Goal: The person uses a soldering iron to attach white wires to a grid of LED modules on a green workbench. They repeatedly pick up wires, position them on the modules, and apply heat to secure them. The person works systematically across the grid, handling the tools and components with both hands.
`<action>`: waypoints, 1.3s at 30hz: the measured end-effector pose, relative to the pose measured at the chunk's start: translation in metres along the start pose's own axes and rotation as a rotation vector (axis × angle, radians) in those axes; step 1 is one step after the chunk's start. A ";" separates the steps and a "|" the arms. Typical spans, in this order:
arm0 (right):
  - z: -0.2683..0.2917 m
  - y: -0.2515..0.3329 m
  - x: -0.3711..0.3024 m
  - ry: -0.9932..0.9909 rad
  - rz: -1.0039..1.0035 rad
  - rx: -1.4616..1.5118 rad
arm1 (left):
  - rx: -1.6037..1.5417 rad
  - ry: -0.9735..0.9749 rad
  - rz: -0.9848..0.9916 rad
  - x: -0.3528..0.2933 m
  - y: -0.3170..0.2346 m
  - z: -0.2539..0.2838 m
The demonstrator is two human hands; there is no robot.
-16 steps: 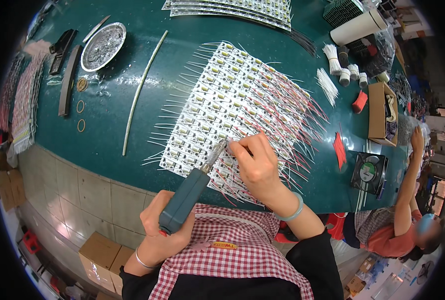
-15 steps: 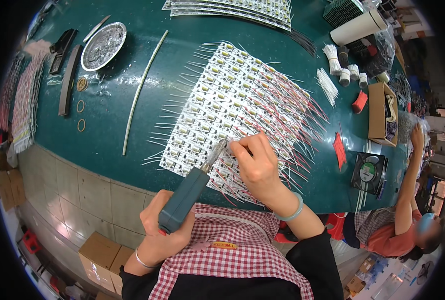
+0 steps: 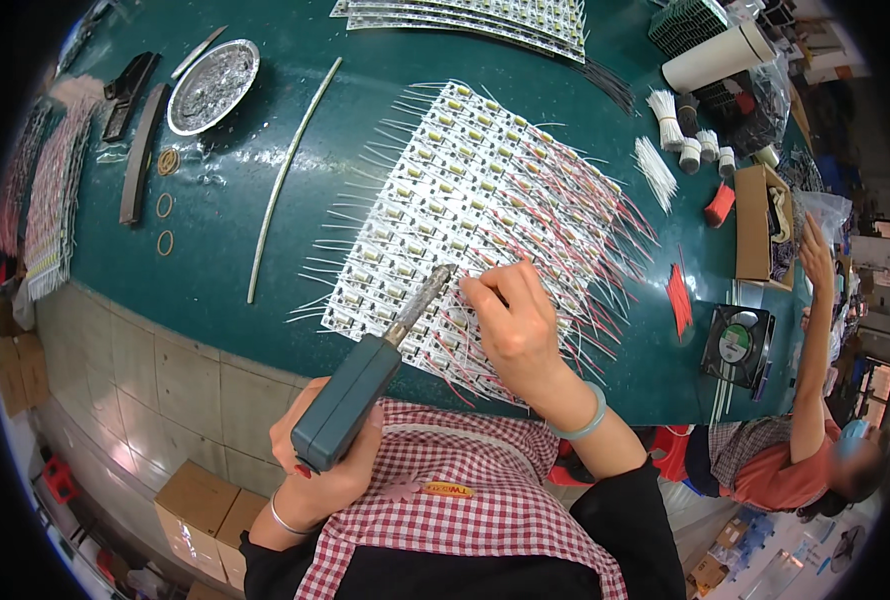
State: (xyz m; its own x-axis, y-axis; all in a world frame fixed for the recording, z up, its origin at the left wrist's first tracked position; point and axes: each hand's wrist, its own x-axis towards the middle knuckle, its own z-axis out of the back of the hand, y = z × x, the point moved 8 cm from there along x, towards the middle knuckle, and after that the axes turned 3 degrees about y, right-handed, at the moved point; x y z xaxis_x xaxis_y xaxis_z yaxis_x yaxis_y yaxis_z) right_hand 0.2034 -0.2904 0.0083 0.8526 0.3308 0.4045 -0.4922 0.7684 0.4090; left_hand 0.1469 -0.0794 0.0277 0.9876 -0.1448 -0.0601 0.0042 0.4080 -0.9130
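Observation:
My left hand (image 3: 350, 478) is closed round a dark green soldering gun (image 3: 343, 402). Its metal tip points up and right, over a white panel of small circuit boards (image 3: 397, 215). Close beside the tip is my right hand (image 3: 517, 328), thumb and forefinger pinched low over the panel. Whatever those fingers pinch is too small to make out. Red and white wires (image 3: 575, 215) stick out across the panel's right part. Thin white leads (image 3: 350, 222) fringe its left edge. The boards under my right hand are hidden.
Left on the green table (image 3: 235, 215) are an oval metal dish (image 3: 213, 88), rubber bands and a long pale rod (image 3: 290, 180). More panels (image 3: 465, 22) lie at the far side. Wire bundles (image 3: 655, 168), a cardboard box (image 3: 755, 225) and a small fan (image 3: 737, 345) stand right, near a co-worker's arm (image 3: 817, 330).
The soldering gun has shifted a little left, and its tip sits slightly higher and apart from my right fingers. My right hand has barely moved. The co-worker's hand has moved toward the box.

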 end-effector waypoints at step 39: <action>-0.007 0.015 -0.015 0.034 0.000 -0.014 | -0.024 -0.034 -0.037 -0.014 0.014 -0.002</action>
State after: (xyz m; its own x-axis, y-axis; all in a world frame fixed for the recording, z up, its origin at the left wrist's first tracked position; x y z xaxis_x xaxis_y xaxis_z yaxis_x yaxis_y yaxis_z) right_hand 0.1842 -0.2798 0.0025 0.8584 0.3487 0.3763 -0.4896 0.7758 0.3980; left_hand 0.1323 -0.0736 0.0144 0.9916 -0.1284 -0.0127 0.0376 0.3816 -0.9236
